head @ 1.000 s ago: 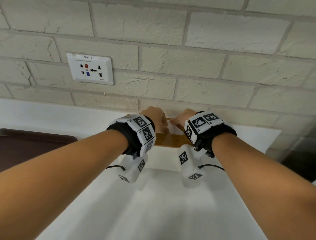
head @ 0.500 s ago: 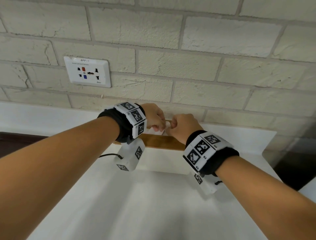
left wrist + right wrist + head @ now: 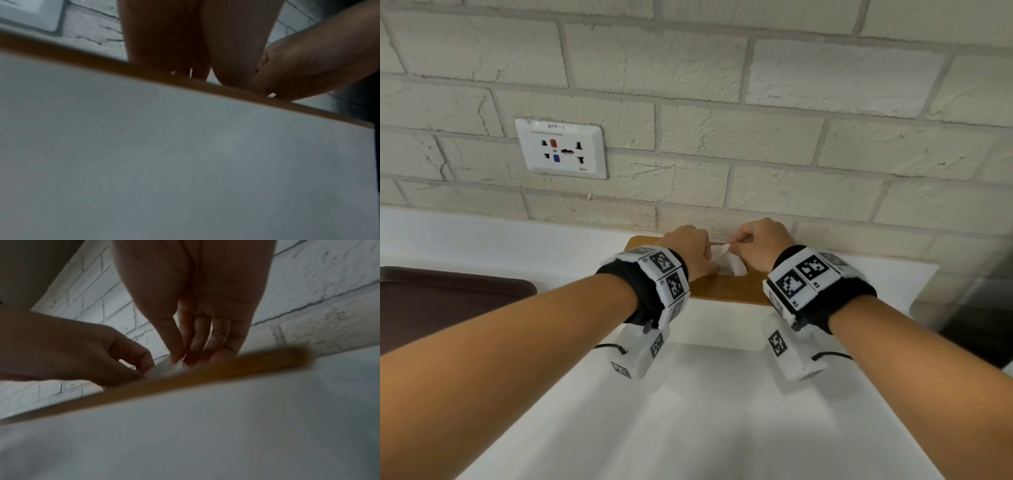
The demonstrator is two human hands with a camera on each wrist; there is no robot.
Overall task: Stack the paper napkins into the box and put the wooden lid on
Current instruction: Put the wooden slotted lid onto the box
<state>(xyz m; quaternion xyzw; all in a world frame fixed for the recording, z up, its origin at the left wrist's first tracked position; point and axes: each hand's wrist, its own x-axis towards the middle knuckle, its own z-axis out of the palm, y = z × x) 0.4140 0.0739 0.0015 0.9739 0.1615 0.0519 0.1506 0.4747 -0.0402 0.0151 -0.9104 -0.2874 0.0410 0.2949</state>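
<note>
A white box (image 3: 719,325) stands against the brick wall with the wooden lid (image 3: 726,291) lying on top of it. A tuft of white napkin (image 3: 729,262) sticks up from the middle of the lid. My left hand (image 3: 710,260) is curled beside the tuft and pinches its lower left part. My right hand (image 3: 736,245) pinches its upper tip between thumb and fingers. The right wrist view shows the napkin (image 3: 170,368) between both hands above the lid's edge (image 3: 185,382). In the left wrist view, the box side (image 3: 185,154) fills the frame. The box's inside is hidden.
The brick wall (image 3: 756,154) rises directly behind the box, with a white socket plate (image 3: 561,149) up left. A dark brown tray (image 3: 448,301) lies on the white counter (image 3: 688,428) to the left. Something dark (image 3: 979,325) stands at the right edge.
Both hands were at the lid's middle a second ago. The right hand then drew back slightly and returned. Now a napkin tuft stands raised above the lid between the fingers.
</note>
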